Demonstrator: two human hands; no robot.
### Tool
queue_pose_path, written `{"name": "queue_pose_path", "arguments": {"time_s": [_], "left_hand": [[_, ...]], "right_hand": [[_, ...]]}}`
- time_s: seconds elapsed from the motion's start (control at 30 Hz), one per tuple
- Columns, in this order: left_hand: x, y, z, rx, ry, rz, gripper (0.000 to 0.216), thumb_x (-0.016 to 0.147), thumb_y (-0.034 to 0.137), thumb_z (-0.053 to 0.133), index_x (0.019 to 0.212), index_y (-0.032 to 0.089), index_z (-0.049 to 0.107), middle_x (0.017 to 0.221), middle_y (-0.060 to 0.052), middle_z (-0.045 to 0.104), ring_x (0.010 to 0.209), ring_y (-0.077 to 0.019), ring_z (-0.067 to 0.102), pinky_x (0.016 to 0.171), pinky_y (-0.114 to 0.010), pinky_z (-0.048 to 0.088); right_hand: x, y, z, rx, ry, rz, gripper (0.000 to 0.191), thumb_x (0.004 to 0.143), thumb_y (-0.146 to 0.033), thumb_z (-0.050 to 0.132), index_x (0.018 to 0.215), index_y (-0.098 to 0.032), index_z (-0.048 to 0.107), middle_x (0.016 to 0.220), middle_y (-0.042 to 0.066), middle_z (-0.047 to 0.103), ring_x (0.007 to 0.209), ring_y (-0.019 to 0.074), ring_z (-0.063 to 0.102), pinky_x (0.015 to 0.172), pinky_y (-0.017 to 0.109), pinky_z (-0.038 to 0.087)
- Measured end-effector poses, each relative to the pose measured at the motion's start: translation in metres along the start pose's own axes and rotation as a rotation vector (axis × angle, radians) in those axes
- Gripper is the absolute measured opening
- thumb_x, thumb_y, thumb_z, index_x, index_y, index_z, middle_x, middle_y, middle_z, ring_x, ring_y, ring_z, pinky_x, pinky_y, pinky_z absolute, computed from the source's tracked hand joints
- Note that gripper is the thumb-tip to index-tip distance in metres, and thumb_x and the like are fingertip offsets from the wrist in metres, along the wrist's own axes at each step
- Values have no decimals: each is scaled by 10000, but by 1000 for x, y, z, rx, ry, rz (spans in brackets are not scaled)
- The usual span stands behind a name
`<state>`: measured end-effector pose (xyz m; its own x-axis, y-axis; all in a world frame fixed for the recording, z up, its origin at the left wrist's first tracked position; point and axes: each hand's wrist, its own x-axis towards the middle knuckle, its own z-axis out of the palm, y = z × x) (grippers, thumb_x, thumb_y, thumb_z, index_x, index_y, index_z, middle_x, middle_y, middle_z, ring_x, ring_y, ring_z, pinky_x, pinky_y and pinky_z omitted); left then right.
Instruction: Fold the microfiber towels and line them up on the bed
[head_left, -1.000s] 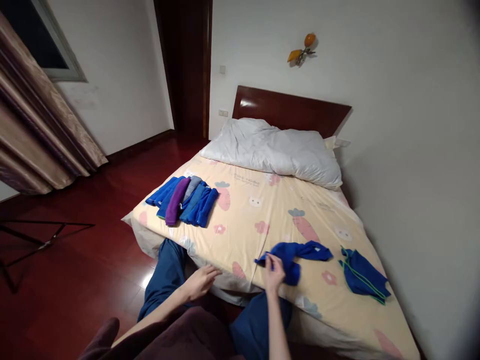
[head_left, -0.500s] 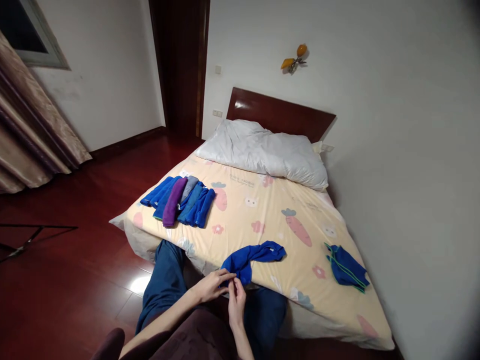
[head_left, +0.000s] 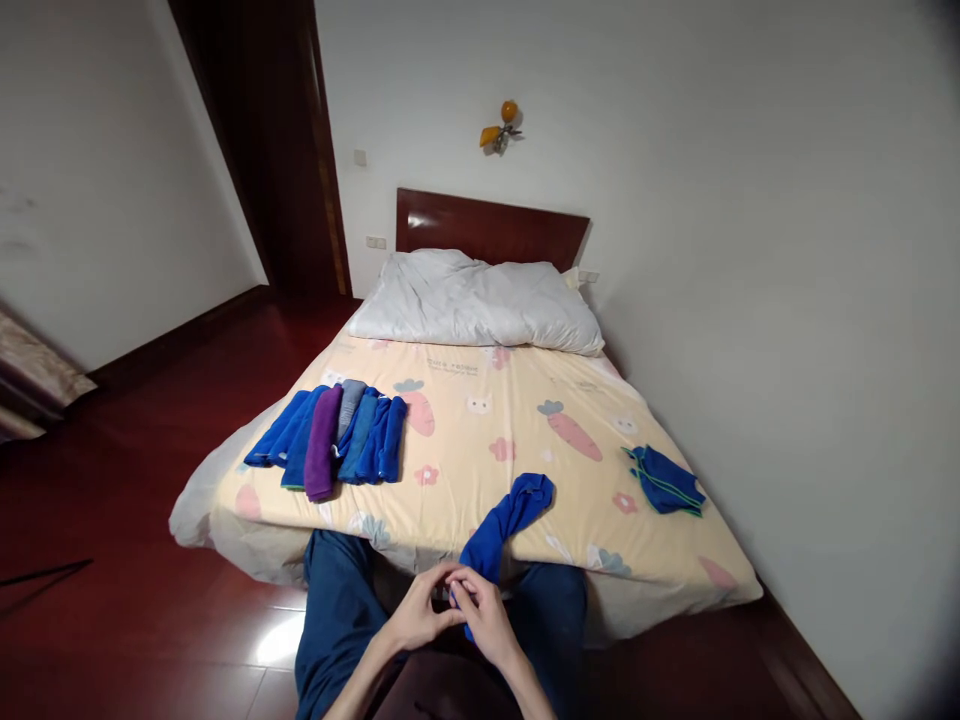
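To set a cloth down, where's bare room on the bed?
Bare sheet lies between the row of cloths and blue cloth, up to the pale bedding; another patch, between blue cloth and green-edged cloth. Crowded: the row, and the near edge by the left hand and right hand.

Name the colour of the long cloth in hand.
Bright blue: the long cloth shows best in the head view.

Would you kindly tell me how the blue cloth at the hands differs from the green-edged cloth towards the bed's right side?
The blue cloth shows no green trim; the green-edged cloth has bright green edging. The blue cloth stretches in a long strip to the left hand and right hand, while the green-edged cloth lies more compactly, untouched. Both are blue and at least partly on the bed.
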<state>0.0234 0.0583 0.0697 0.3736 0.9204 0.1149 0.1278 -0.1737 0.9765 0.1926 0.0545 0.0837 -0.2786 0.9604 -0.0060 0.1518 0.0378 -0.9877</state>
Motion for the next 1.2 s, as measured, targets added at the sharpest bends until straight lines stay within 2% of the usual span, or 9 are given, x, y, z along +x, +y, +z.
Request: {"name": "queue_pose_path", "arguments": {"time_s": [0.1, 0.2, 0.33, 0.43, 0.57, 0.7, 0.8, 1.0, 1.2], "left_hand": [[-1, 8, -3, -22, -19, 31, 413, 862, 385, 745, 1212, 190, 646, 1146, -94, 706, 1061, -251, 657, 975, -362, 512], [0, 5, -2, 15, 11, 72, 330, 880, 296, 651, 1188, 181, 630, 1095, -82, 688, 997, -224, 643, 935, -351, 514], [5, -10, 1, 162, 48, 174, 195, 845, 238, 581, 1021, 180, 644, 968, -74, 667, 900, -220, 606, 882, -370, 506], [9, -18, -6, 222, 165, 181, 224, 810, 172, 522, 995, 190, 647, 950, -72, 655, 907, -229, 615, 842, -365, 508], [12, -24, -29, 285, 368, 154, 189, 731, 150, 504, 864, 197, 630, 877, -56, 634, 853, -233, 629, 775, -353, 517], [8, -34, -65, 416, 535, 97, 314, 708, 155, 490, 945, 212, 689, 980, -71, 664, 966, -262, 651, 830, -376, 536], [-1, -43, -95, 559, 666, 74, 324, 734, 169, 506, 988, 226, 699, 1018, -71, 678, 1008, -275, 641, 893, -398, 527], [-25, -39, -140, 800, 722, 64, 435, 780, 187, 501, 1175, 220, 681, 1142, -87, 697, 1067, -307, 587, 975, -459, 484], [-41, -13, -168, 803, 1107, 118, 387, 750, 211, 510, 1074, 165, 716, 1002, -96, 727, 955, -290, 671, 909, -445, 536]], "right_hand": [[3, -22, -2, -163, -67, 11, 310, 976, -426, 553, 976, -209, 774, 855, 57, 729, 795, 219, 678, 743, 306, 517], [6, -42, -6, -350, -108, 72, 171, 857, -313, 700, 954, -197, 780, 757, 12, 677, 715, 168, 595, 694, 253, 456], [5, -64, -9, -501, -204, 77, 315, 708, -146, 772, 1012, -227, 778, 737, -29, 617, 711, 143, 534, 703, 231, 422], [-1, -78, -11, -490, -242, 53, 313, 714, -99, 734, 997, -225, 783, 758, -26, 621, 723, 136, 534, 702, 218, 420], [-12, -93, -21, -370, -213, -30, 281, 809, -60, 584, 939, -217, 777, 781, -16, 654, 683, 112, 534, 675, 205, 414], [-19, -103, -47, -271, -130, -80, 264, 809, -59, 563, 905, -203, 762, 858, 9, 691, 729, 119, 591, 663, 196, 432], [-21, -104, -70, -259, -5, -106, 230, 801, -65, 574, 891, -194, 742, 816, 5, 655, 732, 123, 584, 679, 202, 448], [-22, -94, -96, -373, 185, -177, 275, 804, -53, 537, 928, -202, 732, 705, -40, 467, 632, 108, 461, 623, 212, 403], [-33, -79, -130, -458, 527, -256, 286, 815, -63, 498, 919, -200, 727, 727, -24, 468, 652, 125, 486, 632, 227, 424]]}}
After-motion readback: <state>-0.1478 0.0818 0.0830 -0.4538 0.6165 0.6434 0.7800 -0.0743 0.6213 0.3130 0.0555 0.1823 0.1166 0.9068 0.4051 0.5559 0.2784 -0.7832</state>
